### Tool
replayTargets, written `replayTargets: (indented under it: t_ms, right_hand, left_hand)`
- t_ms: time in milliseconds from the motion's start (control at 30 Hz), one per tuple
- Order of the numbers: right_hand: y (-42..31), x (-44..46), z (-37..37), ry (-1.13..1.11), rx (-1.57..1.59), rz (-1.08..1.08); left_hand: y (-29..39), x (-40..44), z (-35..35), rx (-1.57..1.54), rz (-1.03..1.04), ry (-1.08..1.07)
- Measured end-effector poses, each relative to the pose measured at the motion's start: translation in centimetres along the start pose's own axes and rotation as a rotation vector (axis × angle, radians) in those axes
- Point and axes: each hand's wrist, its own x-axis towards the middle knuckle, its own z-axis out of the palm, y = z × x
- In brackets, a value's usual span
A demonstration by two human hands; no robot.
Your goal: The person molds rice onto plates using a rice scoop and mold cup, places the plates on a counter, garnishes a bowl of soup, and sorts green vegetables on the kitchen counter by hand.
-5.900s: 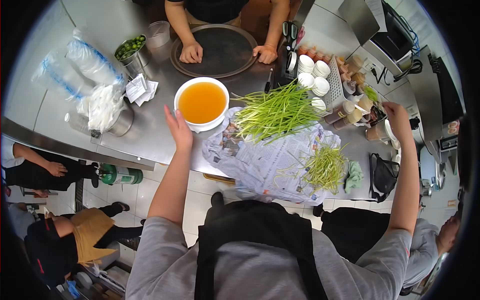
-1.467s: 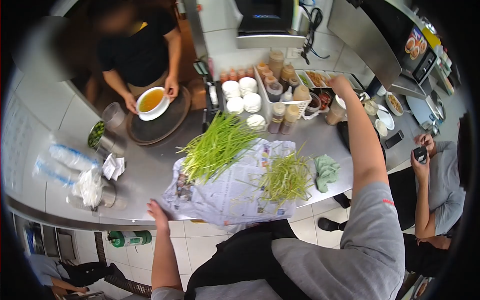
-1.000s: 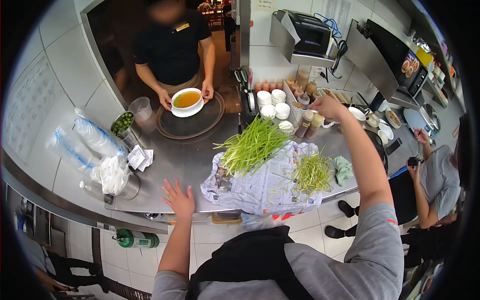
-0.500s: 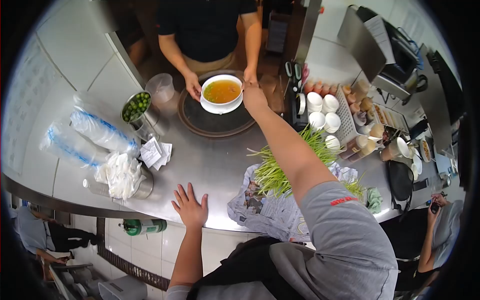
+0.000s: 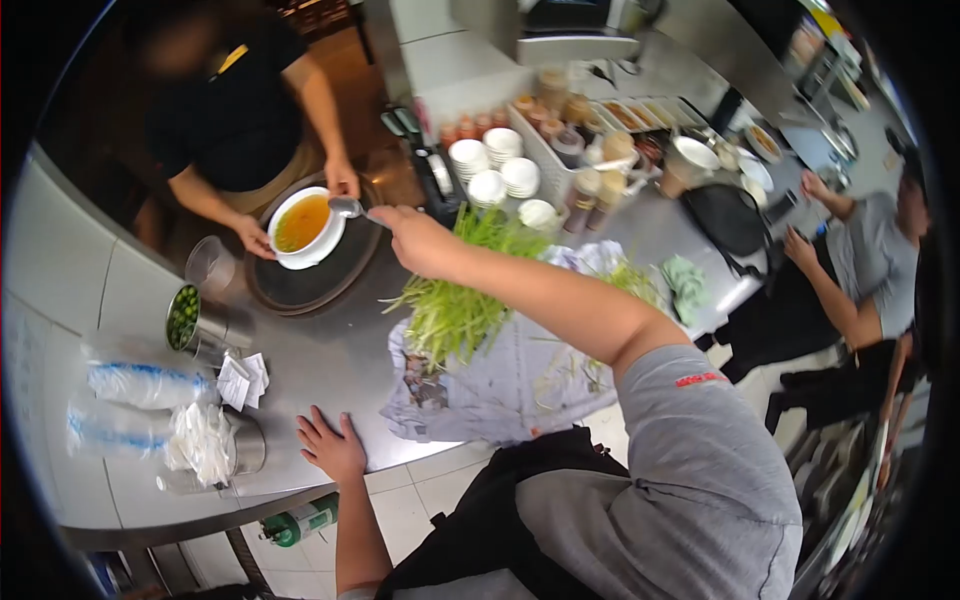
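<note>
My right hand (image 5: 420, 242) is stretched across the counter, closed on the handle of a metal spoon (image 5: 345, 207). The spoon's head lies just beside a white bowl of orange soup (image 5: 303, 222) with chopped greens, by the co-worker's fingers. That bowl stands on a white saucer (image 5: 312, 262) over a round dark tray (image 5: 285, 295). A co-worker's two hands (image 5: 252, 238) are at either side of the bowl. Fingers spread, my left hand (image 5: 332, 447) rests flat near the counter's front edge and holds nothing.
Cut green stalks (image 5: 460, 300) lie on newspaper (image 5: 480, 395) under my right forearm. White cup stacks (image 5: 500, 165) and sauce bottles (image 5: 590, 190) stand behind. At left are a metal container of green limes (image 5: 183, 318), paper slips (image 5: 243, 381) and plastic bags (image 5: 205, 440). Another person (image 5: 860, 260) stands at right.
The view has swung right, so the counter items appear further left. My right hand has drawn back from the bowl's rim, and the spoon now shows. My left hand stays flat on the counter.
</note>
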Motion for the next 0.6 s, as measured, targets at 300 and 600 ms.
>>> replayTargets:
  t_ms: [300,600]
  right_hand:
    - [2.2,-13.8,-18.6,0.207,-0.237,0.252]
    - [19.5,-15.5,-33.3,0.448,-0.505,0.525]
  left_hand:
    - [-2.1,-1.2,1.0,-0.163,0.076,0.059]
    - [-8.0,-22.4,4.8,-0.275,0.236,0.081]
